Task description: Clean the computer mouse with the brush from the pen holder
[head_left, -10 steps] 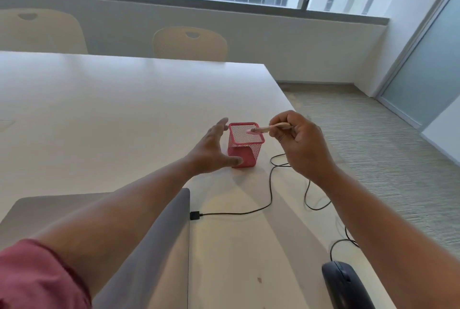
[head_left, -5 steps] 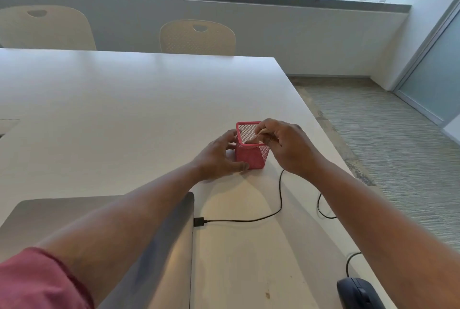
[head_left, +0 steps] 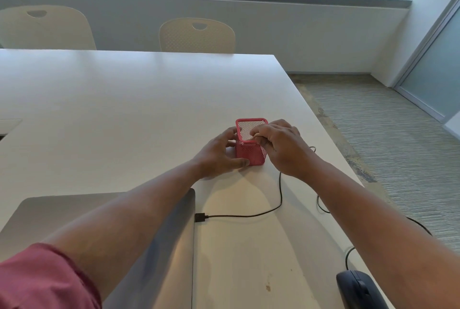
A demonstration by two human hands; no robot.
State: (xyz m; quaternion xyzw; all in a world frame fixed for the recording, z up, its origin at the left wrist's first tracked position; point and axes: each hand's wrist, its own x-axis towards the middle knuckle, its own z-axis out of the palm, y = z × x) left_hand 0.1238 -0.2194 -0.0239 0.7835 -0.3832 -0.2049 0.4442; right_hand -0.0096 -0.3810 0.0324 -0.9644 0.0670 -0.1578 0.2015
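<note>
A pink mesh pen holder (head_left: 250,153) stands on the white table (head_left: 124,99). My left hand (head_left: 219,157) grips its left side, with the thumb across the front face. My right hand (head_left: 281,144) hovers over the holder's right rim, its fingers pinched together just inside the opening. The brush is hidden under those fingers and I cannot make it out. The dark computer mouse (head_left: 358,288) lies at the bottom right near the table edge, partly covered by my right forearm.
A closed grey laptop (head_left: 74,214) lies under my left forearm. The mouse's black cable (head_left: 249,215) runs from the laptop's side in loops across the table. The table's right edge drops to carpet. Two cream chairs (head_left: 196,35) stand behind the table.
My right hand held the brush level above the holder, then lowered it into the opening. My left hand closed around the holder's side. The view has tilted slightly.
</note>
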